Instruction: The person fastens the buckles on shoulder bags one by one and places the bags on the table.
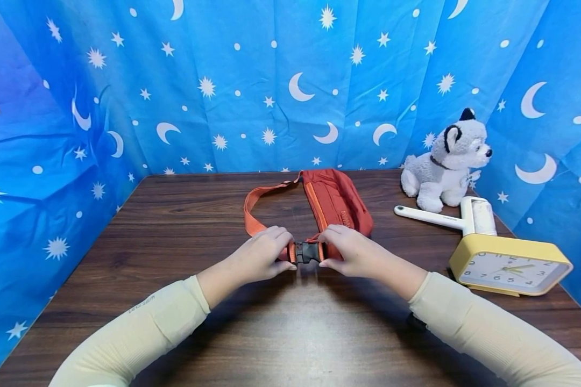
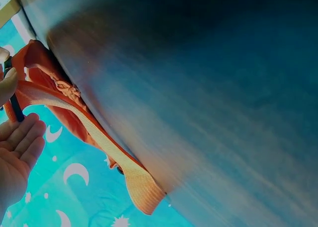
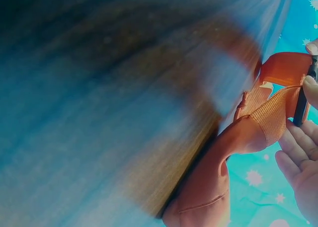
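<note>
A red waist bag (image 1: 336,201) lies on the dark wooden table with its orange strap (image 1: 255,212) curving out to the left. In front of it, both hands hold the strap's black side-release buckle (image 1: 307,252), whose two halves sit together between them. My left hand (image 1: 263,255) pinches the buckle's left end, thumb below and fingers above. At the opposite end, my right hand (image 1: 355,252) pinches the same way. From the left wrist view, the orange webbing (image 2: 117,150) hangs from the buckle. The right wrist view shows the buckle edge-on at the right fingertips (image 3: 293,137).
At the right stand a yellow alarm clock (image 1: 510,266), a white lint roller (image 1: 476,216) and a grey-and-white plush dog (image 1: 447,164). Behind the table (image 1: 174,215) hangs a blue cloth (image 1: 252,64) with moons and stars.
</note>
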Demonstrator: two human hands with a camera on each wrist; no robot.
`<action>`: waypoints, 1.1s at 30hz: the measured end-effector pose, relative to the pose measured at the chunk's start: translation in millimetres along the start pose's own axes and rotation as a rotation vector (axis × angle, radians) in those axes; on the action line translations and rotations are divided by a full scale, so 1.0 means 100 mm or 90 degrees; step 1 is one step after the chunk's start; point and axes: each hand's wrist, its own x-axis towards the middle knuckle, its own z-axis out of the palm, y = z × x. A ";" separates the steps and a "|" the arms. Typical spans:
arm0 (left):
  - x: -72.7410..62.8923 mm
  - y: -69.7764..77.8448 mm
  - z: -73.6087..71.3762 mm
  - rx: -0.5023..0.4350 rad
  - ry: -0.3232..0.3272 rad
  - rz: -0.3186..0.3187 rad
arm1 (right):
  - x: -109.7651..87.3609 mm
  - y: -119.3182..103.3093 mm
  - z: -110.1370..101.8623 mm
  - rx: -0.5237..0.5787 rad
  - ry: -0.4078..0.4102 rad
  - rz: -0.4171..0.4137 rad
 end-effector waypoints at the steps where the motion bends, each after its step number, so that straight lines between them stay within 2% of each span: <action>1: 0.00 0.00 0.00 -0.002 0.000 -0.001 | 0.00 0.00 0.00 0.001 -0.001 0.002; 9: 0.00 -0.01 0.01 -0.030 -0.003 -0.026 | 0.01 0.01 0.00 0.002 -0.005 0.006; 22: 0.00 0.01 0.00 -0.030 -0.016 -0.041 | 0.02 0.01 -0.01 0.017 -0.014 0.017; 33: 0.00 0.01 0.01 -0.036 -0.018 -0.047 | 0.02 0.02 -0.01 0.029 -0.007 0.003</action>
